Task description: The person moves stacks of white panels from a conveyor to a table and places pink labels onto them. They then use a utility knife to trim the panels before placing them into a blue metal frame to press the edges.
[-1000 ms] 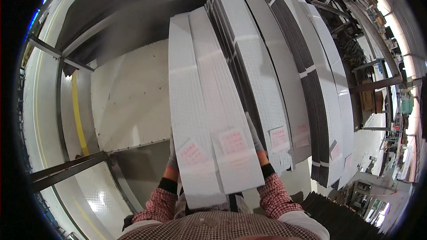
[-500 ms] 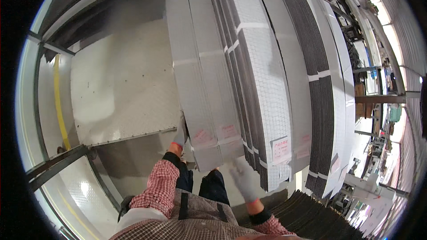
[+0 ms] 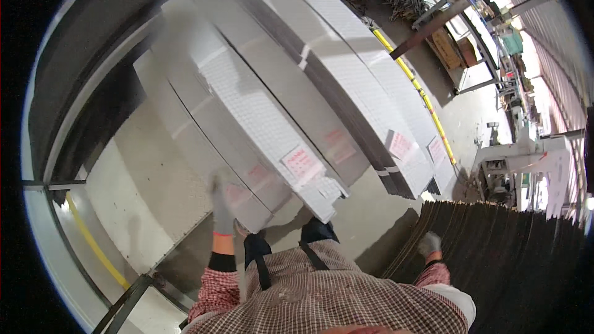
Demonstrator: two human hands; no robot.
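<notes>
My left hand, in a grey glove with an orange cuff, rests along the near left end of a long grey bundle of flat cardboard. Its fingers look stretched out, though somewhat blurred. To the right, my gloved right hand is over the near left part of a stack of dark, thin-edged sheets; how its fingers lie is not clear. Between the hands, a white bundle with a pink-printed label juts toward me. White straps bind some of the bundles.
More strapped bundles stand side by side farther right, bordered by a yellow strip. A pale panel and metal frame are at left. Machinery stands at far right.
The view has turned right, so the bundles now slant across it. My right hand has moved from beside the bundles out over the dark stack. My left hand stays at the left bundle.
</notes>
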